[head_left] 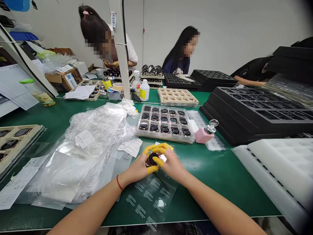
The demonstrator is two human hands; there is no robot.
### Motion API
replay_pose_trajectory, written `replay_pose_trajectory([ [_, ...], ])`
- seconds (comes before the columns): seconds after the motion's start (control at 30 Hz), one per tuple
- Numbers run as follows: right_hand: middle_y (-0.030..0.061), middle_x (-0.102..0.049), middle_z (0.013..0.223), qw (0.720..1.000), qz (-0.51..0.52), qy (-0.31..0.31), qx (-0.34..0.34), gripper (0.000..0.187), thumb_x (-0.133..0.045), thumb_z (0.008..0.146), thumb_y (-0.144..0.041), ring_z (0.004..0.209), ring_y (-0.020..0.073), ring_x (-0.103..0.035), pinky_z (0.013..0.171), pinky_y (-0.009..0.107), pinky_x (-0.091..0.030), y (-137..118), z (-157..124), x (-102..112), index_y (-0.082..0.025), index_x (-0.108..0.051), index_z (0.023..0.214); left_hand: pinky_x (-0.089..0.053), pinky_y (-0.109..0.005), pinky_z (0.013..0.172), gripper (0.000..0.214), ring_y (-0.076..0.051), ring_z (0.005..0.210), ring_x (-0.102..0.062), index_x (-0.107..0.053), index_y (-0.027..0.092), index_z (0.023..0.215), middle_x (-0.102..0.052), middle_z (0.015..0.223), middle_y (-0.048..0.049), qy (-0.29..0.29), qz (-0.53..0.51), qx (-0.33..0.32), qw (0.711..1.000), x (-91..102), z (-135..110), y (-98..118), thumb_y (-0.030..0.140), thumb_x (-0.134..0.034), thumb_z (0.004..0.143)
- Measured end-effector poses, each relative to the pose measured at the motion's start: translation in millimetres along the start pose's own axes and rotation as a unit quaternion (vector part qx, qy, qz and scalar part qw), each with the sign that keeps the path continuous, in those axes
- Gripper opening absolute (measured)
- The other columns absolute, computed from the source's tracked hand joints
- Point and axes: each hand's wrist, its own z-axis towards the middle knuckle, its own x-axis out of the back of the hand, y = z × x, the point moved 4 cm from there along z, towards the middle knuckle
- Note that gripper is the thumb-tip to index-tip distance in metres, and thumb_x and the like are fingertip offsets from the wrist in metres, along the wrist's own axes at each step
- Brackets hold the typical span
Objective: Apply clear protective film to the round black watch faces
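Between my two hands is a round black watch face (153, 159), held above the green table. My left hand (139, 166), with yellow finger cots on its fingertips and a red string at the wrist, grips its left side. My right hand (171, 161), also in yellow finger cots, closes on it from the right, thumb across the front. Part of the watch face is hidden by the fingers. A clear plastic sheet (144, 199) with printed white text lies below the hands. Just beyond them stands a clear tray (166, 138) of similar round dark watch faces in rows.
Crumpled clear plastic bags (73, 176) cover the left. A pink pump bottle (204, 135) stands right of the tray. Black foam trays (220, 124) and white foam (276, 169) are stacked at right. A white post (123, 49) rises behind. Several people sit across the table.
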Motion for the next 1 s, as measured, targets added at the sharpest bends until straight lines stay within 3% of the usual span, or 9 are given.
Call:
replay_pose_trajectory([
  [0.17, 0.0045, -0.056, 0.086, 0.997, -0.069, 0.011, 0.043, 0.007, -0.054, 0.081, -0.015, 0.083, 0.0196, -0.049, 0.074, 0.037, -0.042, -4, -1, 0, -0.021, -0.056, 0.080, -0.047, -0.027, 0.073, 0.037, -0.015, 0.084, -0.057, -0.047, 0.020, 0.109, -0.057, 0.098, -0.0035, 0.010, 0.003, -0.008, 1.000, 1.8, 1, 3, 0.017, -0.062, 0.076],
  [0.4, 0.0058, -0.058, 0.087, 0.995, -0.097, 0.000, 0.014, 0.019, -0.068, 0.071, -0.025, 0.081, 0.0212, -0.050, 0.072, 0.036, -0.042, -7, -3, -4, -0.020, -0.053, 0.081, -0.049, -0.027, 0.070, 0.045, -0.014, 0.077, -0.058, -0.047, 0.020, 0.110, -0.059, 0.087, -0.0008, 0.036, 0.105, -0.017, 0.994, 5.0, 2, -2, 0.005, -0.057, 0.069],
  [0.53, 0.0055, -0.059, 0.085, 0.993, -0.107, 0.011, 0.039, 0.006, -0.060, 0.078, -0.020, 0.080, 0.0203, -0.049, 0.072, 0.034, -0.041, -8, -6, -10, -0.020, -0.054, 0.079, -0.050, -0.028, 0.071, 0.042, -0.015, 0.078, -0.059, -0.048, 0.020, 0.109, -0.060, 0.090, -0.0017, 0.052, 0.128, -0.010, 0.990, 4.1, 2, -3, 0.009, -0.059, 0.070],
  [0.7, 0.0046, -0.059, 0.081, 0.989, -0.122, 0.024, 0.077, 0.009, -0.050, 0.081, -0.014, 0.077, 0.0188, -0.050, 0.068, 0.031, -0.040, -1, 1, 5, -0.021, -0.055, 0.076, -0.050, -0.030, 0.071, 0.041, -0.017, 0.080, -0.062, -0.045, 0.020, 0.114, -0.061, 0.095, -0.0041, 0.046, 0.049, 0.022, 0.997, 2.2, 1, -1, 0.020, -0.061, 0.076],
  [0.83, 0.0070, -0.059, 0.078, 0.966, -0.227, 0.101, 0.065, 0.014, -0.050, 0.079, -0.011, 0.078, 0.0209, -0.049, 0.069, 0.033, -0.037, 9, 8, 29, -0.019, -0.056, 0.070, -0.049, -0.037, 0.080, 0.053, -0.019, 0.082, -0.066, -0.038, 0.021, 0.121, -0.064, 0.088, -0.0031, -0.045, -0.099, 0.118, 0.987, 7.7, -4, 8, 0.023, -0.066, 0.075],
  [0.9, 0.0071, -0.058, 0.072, 0.958, -0.267, 0.040, 0.097, 0.016, -0.050, 0.078, -0.011, 0.073, 0.0202, -0.048, 0.066, 0.033, -0.035, 10, 9, 20, -0.019, -0.056, 0.065, -0.049, -0.038, 0.081, 0.053, -0.019, 0.082, -0.067, -0.040, 0.020, 0.120, -0.065, 0.082, -0.0022, -0.100, -0.135, 0.141, 0.976, 12.4, -7, 18, 0.022, -0.068, 0.074],
  [1.0, 0.0033, -0.056, 0.065, 0.947, -0.225, -0.146, 0.178, 0.016, -0.057, 0.077, -0.020, 0.065, 0.0165, -0.047, 0.061, 0.030, -0.034, 9, 4, -11, -0.020, -0.056, 0.061, -0.048, -0.036, 0.079, 0.054, -0.018, 0.081, -0.067, -0.041, 0.020, 0.119, -0.067, 0.082, -0.0033, -0.138, -0.153, 0.130, 0.970, 18.7, -11, 31, 0.022, -0.069, 0.074],
])
